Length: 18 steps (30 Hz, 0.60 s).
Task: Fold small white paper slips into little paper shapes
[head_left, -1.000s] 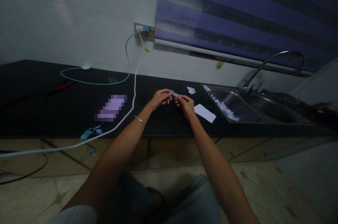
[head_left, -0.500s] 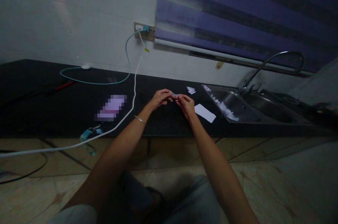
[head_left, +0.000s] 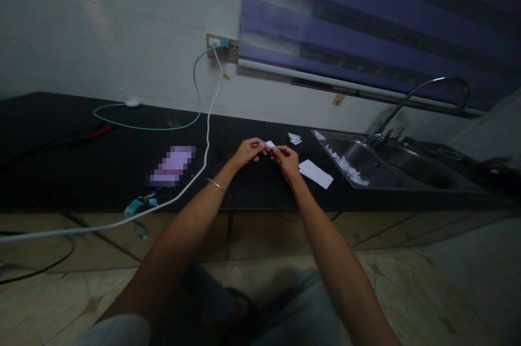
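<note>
A small folded piece of white paper [head_left: 270, 144] is pinched between my two hands over the dark countertop [head_left: 252, 188]. My left hand [head_left: 249, 151] grips its left side with thumb and fingers, a bracelet on that wrist. On the right side, my right hand [head_left: 286, 160] closes on the same paper; the fingertips cover part of it. Flat white paper sheets [head_left: 316, 174] lie just right of my right wrist. Behind them sits a little group of folded paper pieces [head_left: 294, 139].
More folded papers [head_left: 345, 167] line the left rim of the metal sink [head_left: 391, 164], which has a curved faucet [head_left: 423, 82]. A white cable [head_left: 208, 139] crosses the counter left of my arm, near a pixelated rectangle [head_left: 173, 167]. A teal cable [head_left: 154, 129] loops farther back.
The paper between my fingers has turned, so more of its white face shows. Both hands stay in nearly the same place.
</note>
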Motion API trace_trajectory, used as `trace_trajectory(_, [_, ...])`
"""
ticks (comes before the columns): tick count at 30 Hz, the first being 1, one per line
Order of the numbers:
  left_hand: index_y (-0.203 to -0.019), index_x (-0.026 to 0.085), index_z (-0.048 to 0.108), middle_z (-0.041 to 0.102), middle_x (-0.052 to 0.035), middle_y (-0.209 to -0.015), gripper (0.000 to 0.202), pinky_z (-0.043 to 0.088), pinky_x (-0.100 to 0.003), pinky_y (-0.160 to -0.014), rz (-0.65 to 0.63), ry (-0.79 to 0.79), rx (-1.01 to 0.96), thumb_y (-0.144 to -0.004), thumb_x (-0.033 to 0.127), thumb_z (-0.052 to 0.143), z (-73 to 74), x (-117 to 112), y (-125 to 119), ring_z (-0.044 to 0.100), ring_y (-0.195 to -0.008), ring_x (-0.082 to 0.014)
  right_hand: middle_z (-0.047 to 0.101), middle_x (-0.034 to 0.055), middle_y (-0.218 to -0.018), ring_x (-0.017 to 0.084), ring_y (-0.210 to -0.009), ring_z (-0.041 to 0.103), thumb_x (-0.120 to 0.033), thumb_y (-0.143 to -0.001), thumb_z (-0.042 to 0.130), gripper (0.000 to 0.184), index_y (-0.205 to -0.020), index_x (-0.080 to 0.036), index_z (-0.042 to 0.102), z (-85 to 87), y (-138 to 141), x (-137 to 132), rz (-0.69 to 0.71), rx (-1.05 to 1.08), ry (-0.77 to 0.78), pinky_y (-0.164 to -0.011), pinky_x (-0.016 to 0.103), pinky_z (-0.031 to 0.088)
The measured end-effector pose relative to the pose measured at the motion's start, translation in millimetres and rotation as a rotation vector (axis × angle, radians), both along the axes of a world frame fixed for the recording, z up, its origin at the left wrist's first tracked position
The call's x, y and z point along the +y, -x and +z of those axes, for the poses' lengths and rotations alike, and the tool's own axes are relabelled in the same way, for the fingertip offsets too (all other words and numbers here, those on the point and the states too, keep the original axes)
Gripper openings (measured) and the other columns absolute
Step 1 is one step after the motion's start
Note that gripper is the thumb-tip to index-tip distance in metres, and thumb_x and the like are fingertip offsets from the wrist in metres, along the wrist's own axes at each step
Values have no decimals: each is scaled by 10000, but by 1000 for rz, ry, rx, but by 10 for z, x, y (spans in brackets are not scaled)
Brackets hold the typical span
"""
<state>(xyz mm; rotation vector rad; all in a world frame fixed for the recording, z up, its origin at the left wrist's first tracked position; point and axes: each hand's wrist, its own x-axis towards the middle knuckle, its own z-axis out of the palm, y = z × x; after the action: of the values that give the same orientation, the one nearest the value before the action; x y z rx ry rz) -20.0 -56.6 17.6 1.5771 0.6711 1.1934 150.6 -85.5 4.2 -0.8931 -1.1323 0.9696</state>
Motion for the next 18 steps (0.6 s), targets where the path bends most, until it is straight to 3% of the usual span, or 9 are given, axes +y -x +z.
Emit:
trace_trajectory(8, [-1020, 129, 633, 720, -96, -900, 321, 377, -146, -449, 9, -4, 49, -865, 410, 636, -6, -23, 12, 629, -630, -93, 692, 12, -718, 153, -622, 606, -488, -658, 775, 335, -792, -186, 721, 12, -15, 15, -109, -135, -30, -633, 294, 519])
trace_trajectory(14, [-1215, 123, 594, 717, -108, -920, 421, 365, -154, -459, -34, -50, 43, -885, 384, 606, -30, -3, 21, 643, -648, -103, 690, 14, -698, 159, -618, 605, -491, -676, 761, 324, -801, -194, 732, 3, -29, 20, -136, -196, -52, -644, 297, 491])
trace_trajectory(18, [-1240, 121, 564, 712, -115, -946, 448, 370, -153, -466, -37, -73, 52, -891, 402, 593, -44, -7, 24, 655, -659, -108, 693, 12, -700, 152, -610, 603, -482, -697, 753, 320, -819, -187, 738, 7, -28, 13, -125, -208, -81, -638, 288, 490])
